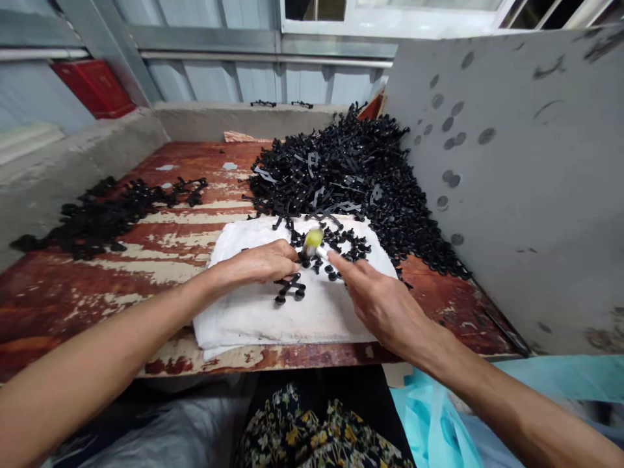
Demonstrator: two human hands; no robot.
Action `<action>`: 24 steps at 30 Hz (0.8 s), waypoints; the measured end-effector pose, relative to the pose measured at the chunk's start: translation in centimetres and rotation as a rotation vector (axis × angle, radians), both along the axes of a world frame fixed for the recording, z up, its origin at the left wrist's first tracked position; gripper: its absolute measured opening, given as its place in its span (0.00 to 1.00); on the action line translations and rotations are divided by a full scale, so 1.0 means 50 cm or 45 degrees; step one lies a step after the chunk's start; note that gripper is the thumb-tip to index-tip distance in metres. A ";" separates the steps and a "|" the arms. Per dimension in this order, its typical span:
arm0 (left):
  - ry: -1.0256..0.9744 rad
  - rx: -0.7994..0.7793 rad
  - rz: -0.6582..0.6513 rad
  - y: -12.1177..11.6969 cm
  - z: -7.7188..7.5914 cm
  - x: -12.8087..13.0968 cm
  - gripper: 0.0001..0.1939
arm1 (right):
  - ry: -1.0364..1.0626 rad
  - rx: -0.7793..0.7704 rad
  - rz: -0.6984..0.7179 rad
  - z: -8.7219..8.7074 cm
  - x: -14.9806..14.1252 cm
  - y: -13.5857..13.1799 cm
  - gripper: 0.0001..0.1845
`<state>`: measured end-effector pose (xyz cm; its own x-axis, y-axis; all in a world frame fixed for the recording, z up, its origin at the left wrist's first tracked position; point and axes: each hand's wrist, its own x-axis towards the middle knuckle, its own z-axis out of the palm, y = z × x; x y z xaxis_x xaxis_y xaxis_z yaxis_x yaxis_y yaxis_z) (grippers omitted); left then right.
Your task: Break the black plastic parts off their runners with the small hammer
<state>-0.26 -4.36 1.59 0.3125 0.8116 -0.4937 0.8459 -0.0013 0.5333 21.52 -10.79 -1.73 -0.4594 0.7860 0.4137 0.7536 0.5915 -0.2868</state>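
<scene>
My right hand (377, 296) is closed around the white handle of a small hammer (314, 239). The hammer's head has a yellow-green end and is blurred by motion. Left of it, my left hand (266, 261) has its fingers pinched together on a small black part (306, 260) under the hammer head; the fingers partly hide it. Other small black parts (334, 274) with round ends lie loose on the folded white cloth (244, 322) beneath both hands. One black linked part (291, 287) lies just below my left fingers.
A large heap of black parts (341, 162) fills the back right of the worn red-brown table (195, 224). A smaller pile of black parts (102, 218) lies at the left. A grey board (507, 182) stands along the right side. Turquoise bags (433, 416) hang below the edge.
</scene>
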 end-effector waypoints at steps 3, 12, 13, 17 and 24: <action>-0.037 -0.027 0.034 0.000 -0.006 -0.001 0.12 | 0.065 0.015 0.021 -0.005 0.001 0.002 0.30; -0.006 -0.020 0.029 -0.002 -0.008 -0.004 0.12 | 0.183 0.001 0.002 -0.014 0.005 -0.002 0.30; -0.003 -0.022 0.034 -0.002 -0.008 -0.004 0.12 | 0.168 -0.012 -0.013 -0.013 0.005 -0.003 0.31; -0.017 0.027 0.023 -0.001 -0.015 -0.005 0.12 | 0.011 -0.114 -0.017 -0.010 0.003 -0.007 0.31; -0.111 0.053 -0.061 -0.006 -0.014 -0.020 0.13 | 0.216 -0.306 -0.025 0.012 -0.005 0.004 0.25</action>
<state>-1.24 -4.68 0.89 0.3917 0.8139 -0.4291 0.7947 -0.0642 0.6036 21.28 -10.59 -1.15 -0.3835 0.8787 0.2843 0.6935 0.4773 -0.5397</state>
